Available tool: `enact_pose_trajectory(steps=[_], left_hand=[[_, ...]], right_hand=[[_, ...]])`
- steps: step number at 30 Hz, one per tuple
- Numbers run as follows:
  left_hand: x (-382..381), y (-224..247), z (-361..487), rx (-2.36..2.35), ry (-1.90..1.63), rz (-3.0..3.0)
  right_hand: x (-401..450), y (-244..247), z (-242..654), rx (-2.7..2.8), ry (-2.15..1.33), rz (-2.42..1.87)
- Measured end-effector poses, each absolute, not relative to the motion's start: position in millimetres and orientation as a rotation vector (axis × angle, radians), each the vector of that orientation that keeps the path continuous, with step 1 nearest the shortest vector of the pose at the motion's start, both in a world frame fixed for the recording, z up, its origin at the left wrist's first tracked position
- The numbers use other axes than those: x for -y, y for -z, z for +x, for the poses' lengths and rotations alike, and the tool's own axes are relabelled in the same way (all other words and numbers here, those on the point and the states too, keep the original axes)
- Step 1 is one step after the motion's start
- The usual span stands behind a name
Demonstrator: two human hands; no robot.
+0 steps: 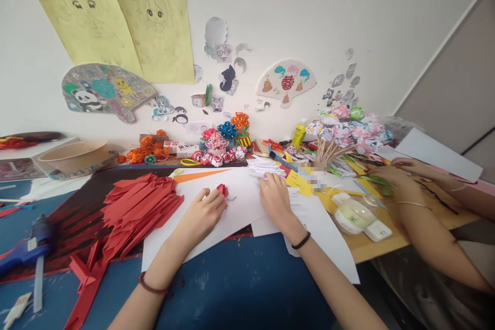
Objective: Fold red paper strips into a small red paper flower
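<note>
1) Grips a small folded piece of bright red paper [221, 190] between thumb and fingers of the left hand [205, 211], with a small pale paper tab [232, 197] just right of the fingertips
2) Rests the curled fingertips of the right hand [275, 196] on a loose stack of narrow white folded paper strips [266, 166] just beyond; cannot tell about a pinch on any single strip
3) Has large plain white paper sheets [242, 216] beneath both hands, spread over a dark blue tabletop [247, 283]
4) Has a broad heap of long folded red paper strips [141, 209] to the left of the left hand, and a blue glue gun [31, 248] farther out on that side
5) Shows red-and-white paper roses [232, 154] beyond the left hand, with bunches of pink, blue and orange paper flowers [227, 131] behind
6) Shows a dark wristwatch with a blue strap [284, 161] just beyond the right hand, and a clear plastic container with a pale green label [352, 216] to its right
7) Shows another person's hands [391, 174] well to the right of the right hand, near green paper strips [372, 178]
</note>
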State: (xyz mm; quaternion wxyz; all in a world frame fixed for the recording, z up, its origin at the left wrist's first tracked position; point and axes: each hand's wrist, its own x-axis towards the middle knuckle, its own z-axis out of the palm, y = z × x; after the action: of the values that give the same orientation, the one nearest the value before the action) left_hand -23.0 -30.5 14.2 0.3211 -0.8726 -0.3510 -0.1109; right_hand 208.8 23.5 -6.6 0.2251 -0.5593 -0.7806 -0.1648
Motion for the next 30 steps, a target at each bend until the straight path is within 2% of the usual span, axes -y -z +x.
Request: enact_pose_trajectory(steps=[4,10,18,21,26,30], left_hand=[[31.1,-13.3,-22.9,0.917,0.29,-2.303],[29.8,-10.1,-23.3,0.921,0.282,-2.327],[29.3,-8.7,-24.0,0.944,0.281,-2.335],[29.0,-8.4,-24.3,0.941,0.29,-2.332],[26.5,-5.5,-24.5,0.953,0.317,-2.359],[25.0,-3.4,-25.3,0.984,0.34,-2.365]], right_hand=[[-41.0,7.2,224.7,1.834,0.641,-1.993],[-53.5,22.3,237.7,1.706,0.541,-2.171],[-70.3,22.4,291.9,1.694,0.3,-2.086],[-80.0,30.2,313.7,1.718,0.034,-2.064],[-84.9,37.4,321.7,1.695,0.077,-1.939],[-85.3,20.7,319.6,1.694,0.135,-1.735]])
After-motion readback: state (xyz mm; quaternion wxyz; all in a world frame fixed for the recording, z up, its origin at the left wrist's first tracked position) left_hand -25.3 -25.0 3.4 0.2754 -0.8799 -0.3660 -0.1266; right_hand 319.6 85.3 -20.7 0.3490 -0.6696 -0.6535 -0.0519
